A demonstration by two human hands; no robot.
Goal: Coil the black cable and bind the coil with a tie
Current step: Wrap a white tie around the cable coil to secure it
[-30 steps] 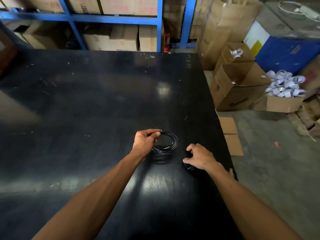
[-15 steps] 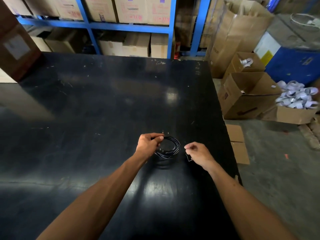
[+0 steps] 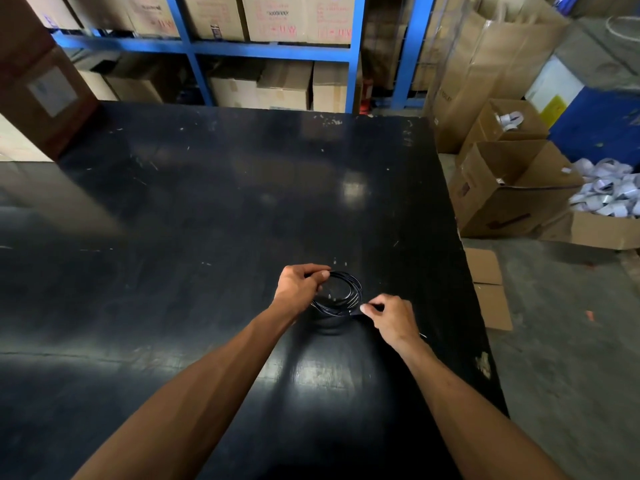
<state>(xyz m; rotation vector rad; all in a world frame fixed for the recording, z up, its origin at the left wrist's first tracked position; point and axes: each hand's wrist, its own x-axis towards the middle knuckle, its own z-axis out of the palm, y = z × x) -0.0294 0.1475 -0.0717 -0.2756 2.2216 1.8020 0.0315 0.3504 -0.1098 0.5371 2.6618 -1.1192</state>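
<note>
Pinching the black cable coil at its left rim, the left hand steadies it; the right hand, grip closed on something thin, presumably the tie, touches its near-right edge.

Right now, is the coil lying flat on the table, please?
No, the left hand holds the coil above the table.

The black cable coil's left arc vanishes under the left hand — any tie pinched in the right hand, touching the coil's near side, is too small to tell.
</note>
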